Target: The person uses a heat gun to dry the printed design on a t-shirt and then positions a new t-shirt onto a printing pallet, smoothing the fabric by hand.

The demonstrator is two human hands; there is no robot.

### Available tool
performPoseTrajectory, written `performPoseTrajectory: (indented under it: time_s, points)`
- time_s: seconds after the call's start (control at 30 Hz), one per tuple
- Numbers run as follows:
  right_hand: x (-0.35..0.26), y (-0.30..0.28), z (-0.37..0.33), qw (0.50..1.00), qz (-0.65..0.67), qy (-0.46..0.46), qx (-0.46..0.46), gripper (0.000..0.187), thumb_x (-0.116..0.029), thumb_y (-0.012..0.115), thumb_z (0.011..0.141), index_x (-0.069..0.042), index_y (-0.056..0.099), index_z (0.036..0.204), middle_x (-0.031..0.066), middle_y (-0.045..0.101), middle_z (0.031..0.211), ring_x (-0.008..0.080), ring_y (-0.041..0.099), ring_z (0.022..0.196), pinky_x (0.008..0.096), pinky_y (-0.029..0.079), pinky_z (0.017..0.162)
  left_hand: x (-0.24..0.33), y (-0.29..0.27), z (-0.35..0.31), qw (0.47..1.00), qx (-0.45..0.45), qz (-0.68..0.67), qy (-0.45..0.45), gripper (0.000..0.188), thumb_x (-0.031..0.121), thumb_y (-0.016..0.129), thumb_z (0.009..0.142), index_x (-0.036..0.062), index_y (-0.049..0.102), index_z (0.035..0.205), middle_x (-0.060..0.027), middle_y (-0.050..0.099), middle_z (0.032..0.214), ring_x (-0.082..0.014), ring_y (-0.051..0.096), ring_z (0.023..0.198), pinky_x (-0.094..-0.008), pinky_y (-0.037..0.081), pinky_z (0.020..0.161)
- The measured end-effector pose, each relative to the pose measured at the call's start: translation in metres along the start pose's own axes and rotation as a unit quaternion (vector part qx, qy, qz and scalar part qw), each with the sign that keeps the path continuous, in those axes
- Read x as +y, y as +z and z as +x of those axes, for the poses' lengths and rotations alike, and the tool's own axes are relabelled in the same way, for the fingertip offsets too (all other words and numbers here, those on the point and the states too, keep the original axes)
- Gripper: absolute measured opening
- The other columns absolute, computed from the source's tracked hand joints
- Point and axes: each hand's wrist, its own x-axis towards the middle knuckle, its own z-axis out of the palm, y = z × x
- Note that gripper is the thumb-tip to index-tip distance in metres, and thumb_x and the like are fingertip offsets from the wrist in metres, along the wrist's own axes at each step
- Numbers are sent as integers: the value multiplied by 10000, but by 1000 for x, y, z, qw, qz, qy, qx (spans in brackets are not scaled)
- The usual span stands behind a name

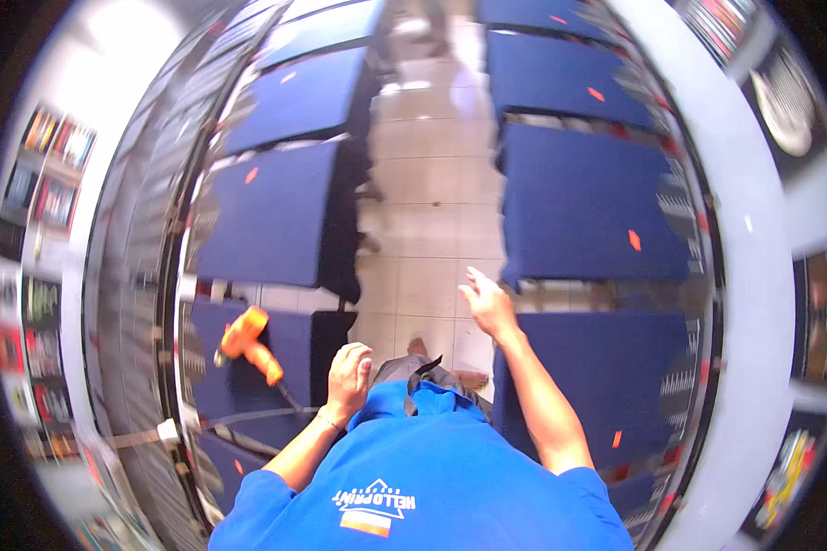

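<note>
My left hand (347, 381) hangs close to my body, beside the near left dark blue panel. Its fingers are loosely bent, with nothing seen in them. My right hand (490, 308) reaches forward over the aisle, near the inner edge of the right-hand panels. Thumb and fingers are apart there, and the hand is bare. An orange heat gun (246, 340) with a dark cord lies on the near left blue panel (213, 390), left of my left hand. Across the aisle is another blue panel (593, 367), with a small orange mark.
Rows of dark blue fabric-like panels (597, 197) run away along both sides. A tiled floor (436, 230) lies between them, with my feet on it. Dark rails (708, 248) edge the rows. Framed pictures (60, 142) hang on the left wall. A pale cable (138, 439) crosses at lower left.
</note>
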Motion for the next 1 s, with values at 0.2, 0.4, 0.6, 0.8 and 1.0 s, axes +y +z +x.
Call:
performPoseTrajectory:
  time_s: [0.2,0.4,0.6,0.8,1.0]
  points:
    - [-112,164,-8,963,-15,-157,-218,325,-292,632,908,-38,661,1109,153,710,1004,282,684,972,369,527,847,-16,-72,-75,971,210,-9,-115,231,195,505,968,25,573,828,-145,579,834,-344,556,806,-427,446,750]
    - [-202,368,-28,909,-18,-170,-380,536,-357,649,894,43,540,1234,232,660,1145,333,652,1070,401,511,923,-83,-129,-138,748,542,79,-374,180,83,535,933,-7,519,1088,-142,546,1038,-269,534,885,-403,436,798]
    - [-212,451,-31,898,23,45,-437,484,-379,729,793,11,575,1035,162,677,866,277,687,757,415,552,686,-155,-119,-176,557,518,-444,-475,519,464,461,1011,84,416,1361,-99,609,1150,-196,600,961,-332,474,810]
    - [-239,345,-12,761,400,189,-474,412,-232,670,877,-78,517,1228,76,615,1116,160,613,858,329,537,758,-126,-92,-161,716,270,-500,-404,338,342,454,1041,44,608,1078,-102,687,990,-179,630,924,-322,485,812]
    - [-211,153,87,655,586,121,-461,508,-81,636,834,-118,480,1316,87,561,1235,164,570,861,393,516,825,-97,-111,-58,921,-14,-299,-251,200,150,558,970,16,706,970,-116,643,998,-230,630,947,-343,488,884]
